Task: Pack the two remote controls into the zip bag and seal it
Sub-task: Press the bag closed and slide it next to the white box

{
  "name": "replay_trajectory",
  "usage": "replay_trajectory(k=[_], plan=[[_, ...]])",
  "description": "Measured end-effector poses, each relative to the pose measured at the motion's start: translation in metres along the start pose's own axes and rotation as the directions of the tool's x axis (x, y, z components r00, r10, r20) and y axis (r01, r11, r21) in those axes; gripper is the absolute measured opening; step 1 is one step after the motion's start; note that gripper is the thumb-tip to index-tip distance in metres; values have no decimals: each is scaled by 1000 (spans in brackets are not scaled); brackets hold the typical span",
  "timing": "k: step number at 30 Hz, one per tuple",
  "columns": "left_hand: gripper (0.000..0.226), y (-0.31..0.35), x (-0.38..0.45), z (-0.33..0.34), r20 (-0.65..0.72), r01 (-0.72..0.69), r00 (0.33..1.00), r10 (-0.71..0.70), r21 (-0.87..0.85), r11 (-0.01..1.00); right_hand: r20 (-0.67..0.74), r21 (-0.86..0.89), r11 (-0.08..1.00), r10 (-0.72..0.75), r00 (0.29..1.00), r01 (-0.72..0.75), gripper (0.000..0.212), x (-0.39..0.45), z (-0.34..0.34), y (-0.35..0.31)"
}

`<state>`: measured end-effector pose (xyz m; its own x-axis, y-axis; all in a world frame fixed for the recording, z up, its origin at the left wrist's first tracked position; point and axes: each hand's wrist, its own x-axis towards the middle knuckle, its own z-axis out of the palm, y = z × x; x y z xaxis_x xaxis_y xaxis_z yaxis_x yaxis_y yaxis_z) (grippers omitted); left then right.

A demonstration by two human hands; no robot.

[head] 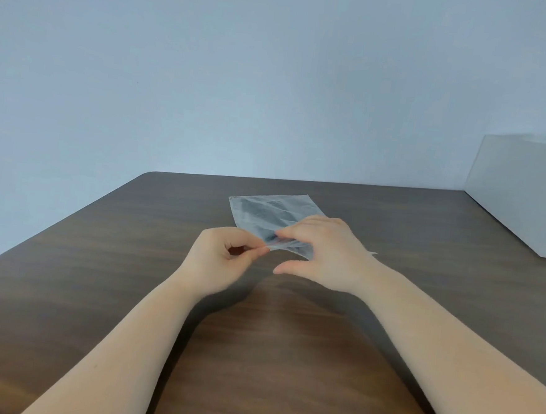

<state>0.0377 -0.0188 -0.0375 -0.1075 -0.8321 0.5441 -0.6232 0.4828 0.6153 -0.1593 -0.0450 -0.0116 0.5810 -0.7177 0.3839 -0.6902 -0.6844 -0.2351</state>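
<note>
A clear zip bag [265, 211] lies flat on the dark wooden table [132, 261], past my hands. Dark shapes show through the plastic; they look like the remote controls [258, 212], though blurred. My left hand [219, 258] pinches the bag's near left corner between thumb and forefinger. My right hand [323, 252] lies over the near edge of the bag, fingertips pressing on the plastic next to the left fingertips, thumb spread out below. The near edge is mostly hidden under my right hand.
A white box [521, 192] stands on the table at the far right. A plain pale wall [242, 75] rises behind the table's far edge. The table's left edge runs diagonally toward me.
</note>
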Motion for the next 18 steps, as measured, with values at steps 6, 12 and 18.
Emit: replay_trajectory(k=[6, 12, 18], plan=[[8, 9, 0, -5, -101, 2, 995, -9, -76, 997, -108, 131, 991, -2, 994, 16, 15, 8, 13, -9], [14, 8, -1, -7, -95, 22, 995, -25, -33, 999, -86, 193, 978, 99, 991, -81, 19, 10, 14, -9], [7, 10, -2, -7, -88, 56, 994, -58, -25, 998, -88, 198, 978, 85, 992, -66, 18, 10, 14, -9]])
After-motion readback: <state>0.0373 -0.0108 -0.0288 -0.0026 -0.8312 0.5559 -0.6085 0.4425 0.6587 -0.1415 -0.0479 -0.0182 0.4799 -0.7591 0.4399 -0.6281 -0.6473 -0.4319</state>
